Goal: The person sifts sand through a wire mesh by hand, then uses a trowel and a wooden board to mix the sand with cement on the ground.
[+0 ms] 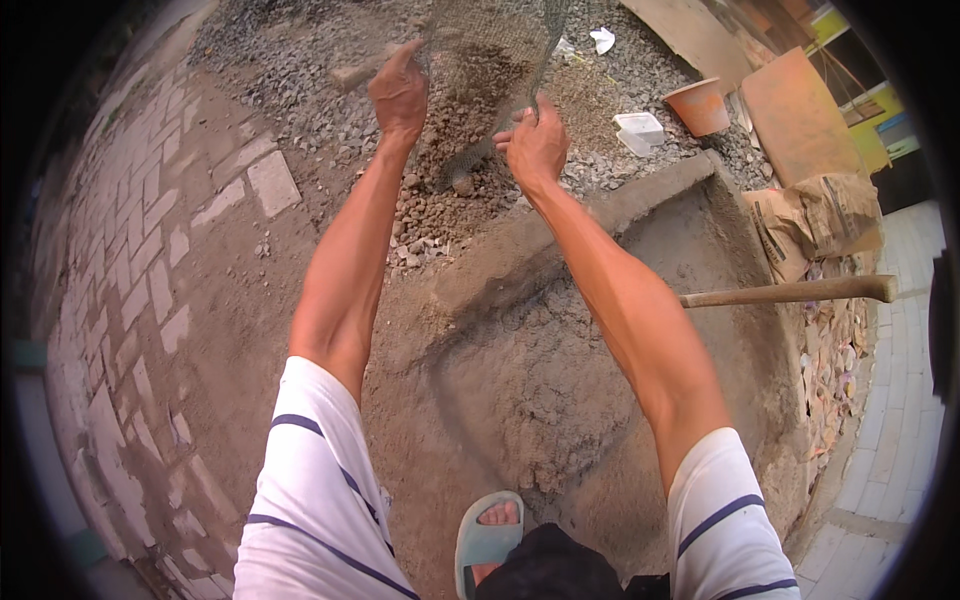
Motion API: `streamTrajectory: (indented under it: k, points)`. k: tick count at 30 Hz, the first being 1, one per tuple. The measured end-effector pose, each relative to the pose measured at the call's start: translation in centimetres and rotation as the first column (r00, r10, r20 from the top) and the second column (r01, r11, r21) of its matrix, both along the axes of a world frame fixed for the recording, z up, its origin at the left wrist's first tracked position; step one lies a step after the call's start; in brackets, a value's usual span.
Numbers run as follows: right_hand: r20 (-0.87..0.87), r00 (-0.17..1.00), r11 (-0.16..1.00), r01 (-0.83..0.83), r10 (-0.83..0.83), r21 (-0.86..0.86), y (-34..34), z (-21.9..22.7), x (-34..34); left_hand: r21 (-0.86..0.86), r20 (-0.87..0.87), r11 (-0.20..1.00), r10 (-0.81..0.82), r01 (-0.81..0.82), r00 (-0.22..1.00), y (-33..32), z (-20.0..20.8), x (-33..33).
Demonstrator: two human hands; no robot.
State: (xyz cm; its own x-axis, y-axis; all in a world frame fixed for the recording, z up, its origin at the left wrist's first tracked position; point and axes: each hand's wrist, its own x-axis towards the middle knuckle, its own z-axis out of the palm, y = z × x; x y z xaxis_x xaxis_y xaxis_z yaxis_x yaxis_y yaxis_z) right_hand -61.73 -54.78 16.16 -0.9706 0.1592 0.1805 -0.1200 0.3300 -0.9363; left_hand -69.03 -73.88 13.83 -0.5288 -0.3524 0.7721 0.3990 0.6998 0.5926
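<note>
Out ahead at the top of the head view, both arms hold up a sheet of wire mesh [505, 28]. My left hand [400, 92] is closed on its left edge. On the opposite edge my right hand [538, 145] pinches the mesh, some of its fingers bent loosely. Brown lumpy soil or coarse sand [475, 105] shows against the mesh and below it, with small stones [463, 185] near its lower end. The top of the mesh runs out of the picture.
A low-walled mortar trough [620, 215] holds wet mix [550, 380]. Across its right wall lies a wooden tool handle [790, 291], its head hidden. Beyond are grey gravel [290, 60], an orange bucket [698, 108], a white container [640, 132] and paper sacks [815, 220]. Loose pavers [272, 183] lie left.
</note>
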Motion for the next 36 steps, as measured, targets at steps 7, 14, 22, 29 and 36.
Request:
streamTrajectory:
  k: [7, 14, 22, 29, 36]
  points:
    - [-0.188, 0.977, 0.975, -0.062, 0.103, 0.212, -0.5, 0.0, -0.5, 0.205, 0.002, 0.978, -0.045, 0.044, 0.999, -2.3, 0.4, 0.6]
    - [-0.36, 0.925, 0.955, -0.01, 0.121, 0.296, 1.3, 0.4, -0.7, 0.15, -0.062, 0.989, 0.008, 0.001, 0.998, -2.6, 2.1, 3.0]
    - [-0.26, 0.96, 0.994, -0.113, 0.107, -0.007, 2.7, 2.8, 2.3, 0.16, -0.061, 0.983, -0.078, 0.087, 0.995, -2.8, 5.0, 5.1]
    - [0.123, 0.982, 0.889, -0.076, 0.147, -0.451, 7.9, 7.3, 7.4, 0.081, 0.526, 0.955, -0.284, 0.285, 0.802, 0.7, 15.7, 9.5]
    - [0.315, 0.895, 0.879, -0.153, 0.317, -0.451, 18.1, 9.4, 18.5, 0.275, 0.66, 0.755, -0.599, 0.595, 0.454, 1.9, 19.7, 17.9]
